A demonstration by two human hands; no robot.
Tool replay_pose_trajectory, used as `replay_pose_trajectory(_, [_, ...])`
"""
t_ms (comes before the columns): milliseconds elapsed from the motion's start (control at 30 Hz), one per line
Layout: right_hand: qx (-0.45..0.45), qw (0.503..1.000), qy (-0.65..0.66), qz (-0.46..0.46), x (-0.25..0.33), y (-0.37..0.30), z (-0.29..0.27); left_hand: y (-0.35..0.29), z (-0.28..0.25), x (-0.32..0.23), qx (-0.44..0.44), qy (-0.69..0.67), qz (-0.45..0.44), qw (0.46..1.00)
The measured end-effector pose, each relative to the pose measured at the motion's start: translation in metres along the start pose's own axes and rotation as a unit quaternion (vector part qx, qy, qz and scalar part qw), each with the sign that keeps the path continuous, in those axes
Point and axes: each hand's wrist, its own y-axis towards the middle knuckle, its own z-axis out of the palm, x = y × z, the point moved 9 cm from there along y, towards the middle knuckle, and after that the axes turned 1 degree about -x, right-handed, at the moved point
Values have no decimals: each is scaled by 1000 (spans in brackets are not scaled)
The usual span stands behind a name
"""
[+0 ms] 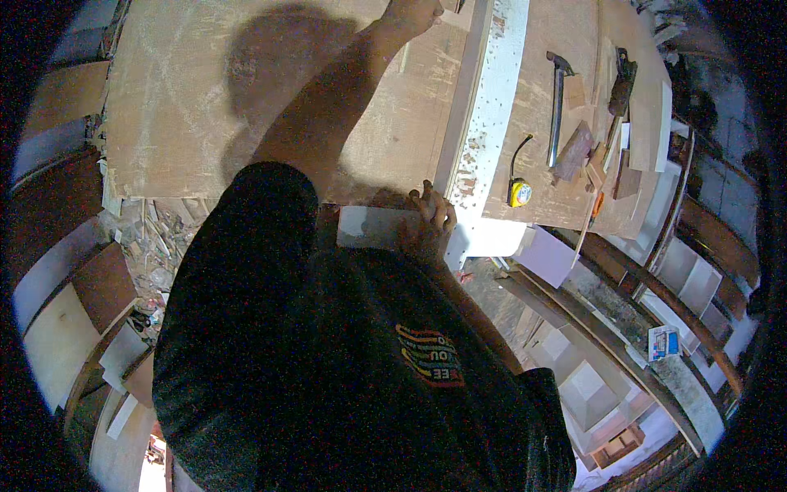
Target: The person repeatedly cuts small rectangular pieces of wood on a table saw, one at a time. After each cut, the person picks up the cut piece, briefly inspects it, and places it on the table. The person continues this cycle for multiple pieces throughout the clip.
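Two hands were at a long white strip [490, 115] on the wooden worktop [176, 98].
The strip reached the near edge; there the right hand [428, 220] had bent fingers, slightly apart, but its grip I could not tell. Nor could I tell the state of the left hand [413, 13], farther off. A tape measure [520, 193] lay by the near edge.

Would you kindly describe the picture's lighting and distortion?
Head view: a dark shadow crosses the broad brown wooden board; the long white speckled strip is brightly lit; the black printed shirt looks dim and grainy; edges bend near the dark rim.
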Motion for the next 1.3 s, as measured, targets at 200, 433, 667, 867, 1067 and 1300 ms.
replay_pose_trajectory(200, [-12, 999, 11, 29, -4, -5, 0, -29, 13, -3, 43, -2, -21, 999])
replay_pose_trajectory(433, [-24, 999, -11, 36, -12, -9, 8, -32, 17, -2, 70, -3, -8, 997])
replay_pose_trajectory(667, [30, 996, 22, 80, -8, -13, 4, -38, 4, -15, 35, -51, 54, 997])
replay_pose_trajectory(867, [29, 996, 37, 76, -4, -9, -5, -45, -2, -23, 71, -67, 19, 995])
replay_pose_trajectory(1067, [2, 998, 29, 54, -2, -12, -6, -71, -11, -44, 90, -32, 10, 995])
replay_pose_trajectory(1300, [-13, 999, 42, 27, -1, -13, -10, -152, -4, -75, 96, -146, -23, 984])
